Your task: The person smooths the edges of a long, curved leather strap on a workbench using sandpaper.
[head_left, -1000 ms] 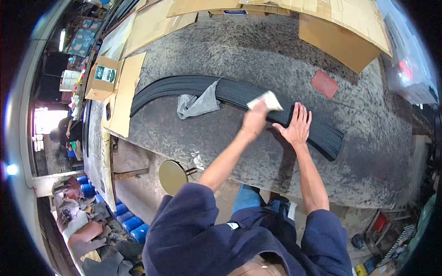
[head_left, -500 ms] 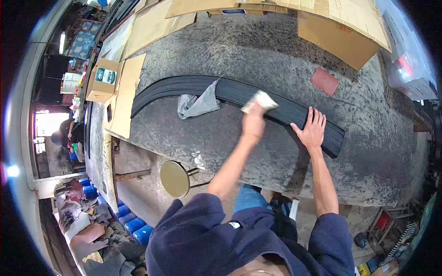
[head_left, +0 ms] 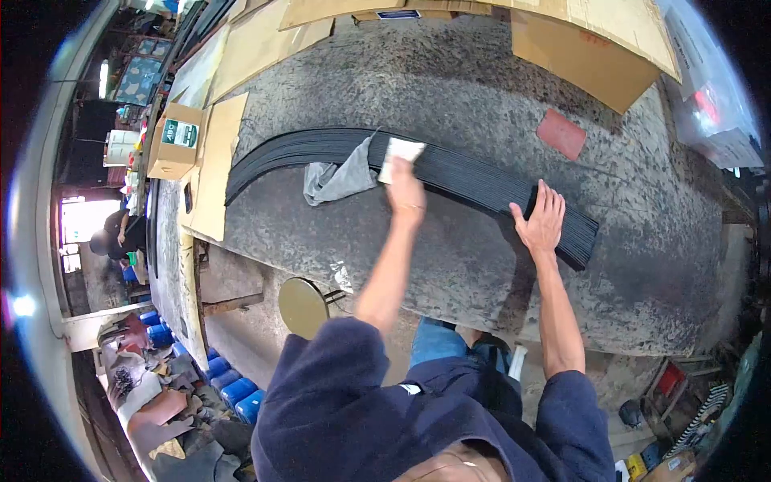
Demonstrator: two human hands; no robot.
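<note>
A bundle of long, thin black strips lies side by side in a curve across the dark worktable. My left hand is closed around a pale folded pad, perhaps cloth, which rests on the strips near their middle. My right hand presses flat on the strips near their right end, fingers stretched out and thumb apart. A crumpled grey rag lies just left of my left hand, partly over the bundle. The fingertips of my left hand are partly hidden by the pad.
A reddish rectangular piece lies beyond my right hand. Cardboard sheets cover the far edge, and a small carton stands at the left. A round stool is below the near edge. Another person is at far left.
My left hand has moved left along the strips with the pale pad, close to the grey rag. My right hand stays on the right end of the bundle.
</note>
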